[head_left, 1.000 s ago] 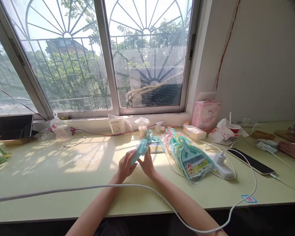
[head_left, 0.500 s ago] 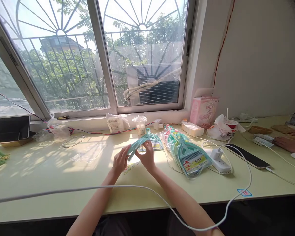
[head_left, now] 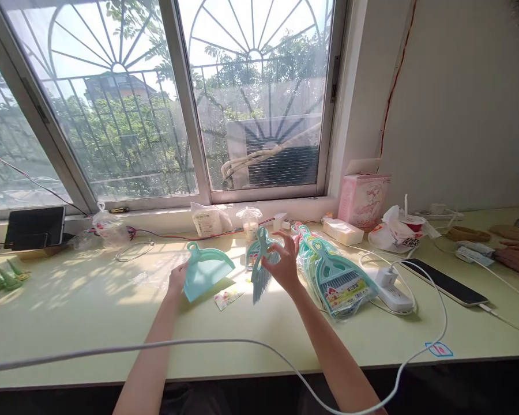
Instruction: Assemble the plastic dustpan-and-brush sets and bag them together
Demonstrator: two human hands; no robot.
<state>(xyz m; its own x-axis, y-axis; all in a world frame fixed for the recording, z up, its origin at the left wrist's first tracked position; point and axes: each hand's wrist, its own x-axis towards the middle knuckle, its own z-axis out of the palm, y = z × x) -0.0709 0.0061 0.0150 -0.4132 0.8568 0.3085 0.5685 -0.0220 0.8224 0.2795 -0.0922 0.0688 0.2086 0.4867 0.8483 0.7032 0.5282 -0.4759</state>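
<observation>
Head view: a white cable (head_left: 225, 341) passes nearest you, short of your hands; a printed card (head_left: 227, 299) lies on the table (head_left: 90, 323) between them; your hands are apart, left hand (head_left: 178, 278) clamped on the left edge of the dustpan (head_left: 208, 268), right hand (head_left: 286, 264) pinching the brush (head_left: 261, 260), bristles down; wrapped sets (head_left: 343, 286) lie right of your right hand; a cup (head_left: 249, 222) stands beyond both hands
</observation>
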